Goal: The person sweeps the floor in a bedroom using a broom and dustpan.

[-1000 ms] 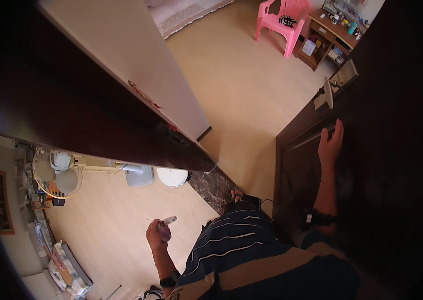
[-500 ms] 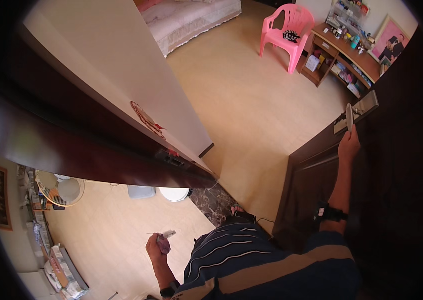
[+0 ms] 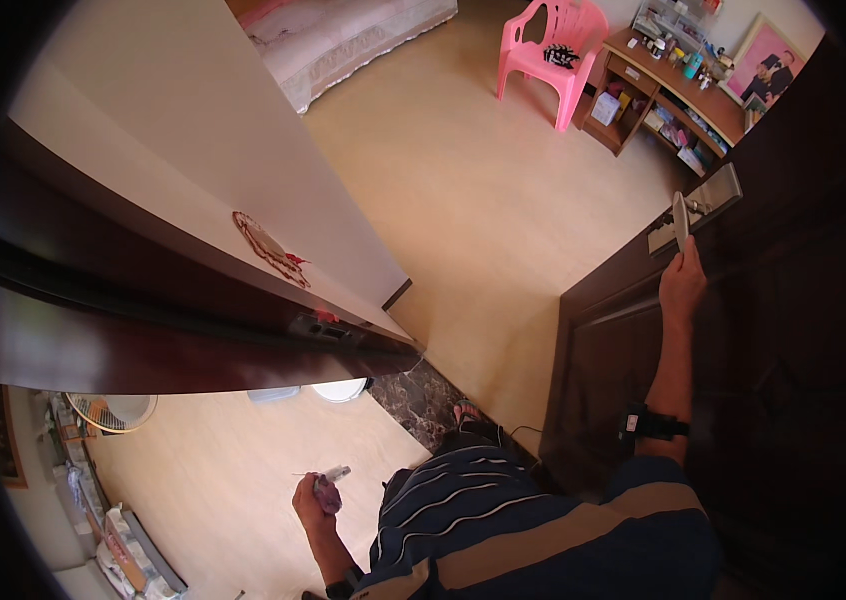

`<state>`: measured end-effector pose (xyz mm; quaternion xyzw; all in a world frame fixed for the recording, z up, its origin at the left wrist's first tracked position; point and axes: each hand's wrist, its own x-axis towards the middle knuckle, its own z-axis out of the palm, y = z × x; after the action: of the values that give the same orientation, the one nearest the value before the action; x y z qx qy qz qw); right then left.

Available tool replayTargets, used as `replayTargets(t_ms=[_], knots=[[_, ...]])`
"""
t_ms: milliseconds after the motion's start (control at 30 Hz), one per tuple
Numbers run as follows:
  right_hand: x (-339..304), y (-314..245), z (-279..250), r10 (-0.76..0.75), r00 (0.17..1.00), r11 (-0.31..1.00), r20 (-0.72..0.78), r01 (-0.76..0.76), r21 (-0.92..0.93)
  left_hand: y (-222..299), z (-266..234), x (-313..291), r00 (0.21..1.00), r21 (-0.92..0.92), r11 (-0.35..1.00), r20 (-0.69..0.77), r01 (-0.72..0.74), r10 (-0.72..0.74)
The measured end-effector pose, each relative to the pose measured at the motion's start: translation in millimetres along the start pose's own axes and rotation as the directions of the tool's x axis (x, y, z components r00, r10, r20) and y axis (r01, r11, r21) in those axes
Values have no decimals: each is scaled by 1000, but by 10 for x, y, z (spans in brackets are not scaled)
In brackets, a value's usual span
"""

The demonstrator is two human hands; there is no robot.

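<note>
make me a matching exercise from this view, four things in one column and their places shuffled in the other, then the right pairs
Things
1. crumpled purple bundle
2. silver-coloured door handle
3. pink plastic armchair
4. reddish beaded loop

Places
A. next to the brown wooden desk
B. against the pale wall
C. in the left hand
D. at the right hand's fingertips

Pairs: 1-C, 2-D, 3-A, 4-B
</note>
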<state>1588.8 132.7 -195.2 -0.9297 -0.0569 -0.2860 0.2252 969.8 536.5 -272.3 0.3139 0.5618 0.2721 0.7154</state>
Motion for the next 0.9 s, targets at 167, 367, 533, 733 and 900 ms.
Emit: replayTargets(t_ms=[167,367,533,733,900], knots=[[-48,-117,-151,-34,999,998,25,33,56,82,274,-261,1000,45,999,5,-10,10],[-148,-363,-344,-83,995,984,52,73,165,-27,89,-331,998,27,998,27,-49,48],[-234,-459,-505,-128,990,966,57,112,231,-9,80,-642,999,29,999,-4,-46,46],[-255,-577,-666,-73,992,986,104,56,158,15,-106,-858,1000,-12,1000,-15,-23,23],[-138,-532,-654,-21,990,996,137,8,94,-76,-258,-890,999,-13,1000,-45,26,-26]])
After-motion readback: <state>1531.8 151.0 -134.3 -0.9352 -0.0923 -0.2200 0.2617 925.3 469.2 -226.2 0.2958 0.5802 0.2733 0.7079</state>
